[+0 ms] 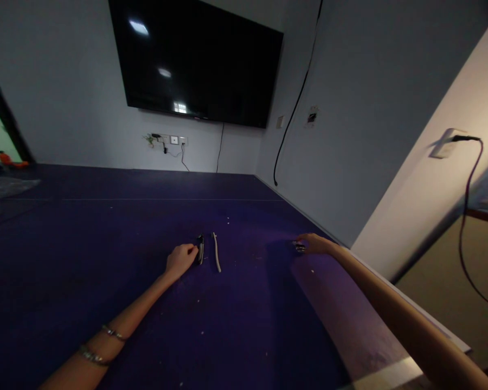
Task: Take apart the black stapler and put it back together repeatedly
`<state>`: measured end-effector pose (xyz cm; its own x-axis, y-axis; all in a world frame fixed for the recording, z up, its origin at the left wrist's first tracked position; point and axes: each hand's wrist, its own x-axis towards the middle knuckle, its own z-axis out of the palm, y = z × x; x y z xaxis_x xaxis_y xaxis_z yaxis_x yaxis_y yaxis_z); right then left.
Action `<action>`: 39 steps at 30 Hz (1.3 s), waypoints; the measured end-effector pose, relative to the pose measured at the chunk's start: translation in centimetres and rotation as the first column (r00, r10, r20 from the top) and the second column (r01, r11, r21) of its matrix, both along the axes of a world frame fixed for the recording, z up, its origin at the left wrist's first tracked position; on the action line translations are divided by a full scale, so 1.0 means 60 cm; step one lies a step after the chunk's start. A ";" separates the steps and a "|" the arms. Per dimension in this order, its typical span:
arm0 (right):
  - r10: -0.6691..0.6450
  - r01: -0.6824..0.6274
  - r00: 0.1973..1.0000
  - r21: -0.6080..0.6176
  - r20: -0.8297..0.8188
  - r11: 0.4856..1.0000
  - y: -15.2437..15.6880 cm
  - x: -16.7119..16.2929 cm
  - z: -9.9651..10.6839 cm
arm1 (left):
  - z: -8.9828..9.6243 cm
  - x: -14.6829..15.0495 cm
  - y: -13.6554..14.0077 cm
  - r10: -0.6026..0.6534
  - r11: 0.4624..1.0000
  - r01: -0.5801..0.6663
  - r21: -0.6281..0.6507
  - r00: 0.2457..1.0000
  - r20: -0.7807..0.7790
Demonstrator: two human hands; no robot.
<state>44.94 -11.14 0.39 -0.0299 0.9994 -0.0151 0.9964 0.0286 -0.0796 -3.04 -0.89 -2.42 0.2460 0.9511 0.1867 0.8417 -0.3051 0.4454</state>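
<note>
So, L hand [181, 260] @ obj [201, 252], R [314, 244] apart

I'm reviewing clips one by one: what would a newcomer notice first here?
The big black screen mounted on the far wall dominates the top of the view. Below, on the dark purple-blue tabletop, the left grip is at a slim dark-and-pale object beside a pale, slightly bent strip. The right grip is at a small dark item near the tabletop's right edge.

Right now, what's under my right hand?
A small dark-and-silver object shows at your right hand, with purple tabletop around; the object's covered part and whatever's beneath your palm are hidden.
</note>
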 end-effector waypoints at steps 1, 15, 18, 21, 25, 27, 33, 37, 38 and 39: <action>0.019 -0.019 1.000 -0.003 -0.007 1.000 0.003 -0.004 0.001 | 0.000 0.000 0.000 0.000 1.000 0.000 -0.001 1.000 0.002; 0.329 -0.313 0.921 0.107 -0.208 0.944 0.110 -0.239 0.026 | -0.010 0.002 -0.001 0.017 1.000 -0.018 0.019 1.000 0.009; 0.381 -0.366 0.900 0.110 -0.210 0.924 0.133 -0.291 0.026 | -0.009 0.002 -0.003 0.019 1.000 -0.019 0.017 1.000 0.015; 0.410 -0.399 0.888 0.095 -0.209 0.912 0.152 -0.329 0.021 | -0.008 0.002 -0.005 0.015 1.000 -0.016 0.027 1.000 0.019; 0.408 -0.403 0.891 0.065 -0.199 0.913 0.172 -0.360 0.016 | -0.007 0.003 -0.007 0.021 0.999 -0.022 0.023 1.000 0.007; 0.405 -0.403 0.892 0.049 -0.199 0.914 0.179 -0.369 0.015 | -0.007 0.003 -0.007 0.024 1.000 -0.024 0.017 1.000 -0.003; 0.390 -0.395 0.900 0.015 -0.193 0.919 0.190 -0.378 0.008 | -0.008 0.003 -0.006 0.020 1.000 -0.020 0.017 1.000 -0.011; 0.395 -0.402 0.897 0.010 -0.199 0.916 0.191 -0.379 0.005 | -0.008 0.001 -0.007 0.012 1.000 -0.012 0.016 1.000 -0.009; 0.404 -0.410 0.892 0.013 -0.203 0.912 0.191 -0.379 0.005 | -0.008 0.001 -0.007 0.013 1.000 -0.013 0.012 1.000 -0.009; 0.412 -0.417 0.886 0.020 -0.212 0.909 0.190 -0.379 0.006 | -0.008 0.002 -0.008 0.016 1.000 -0.016 0.009 1.000 -0.008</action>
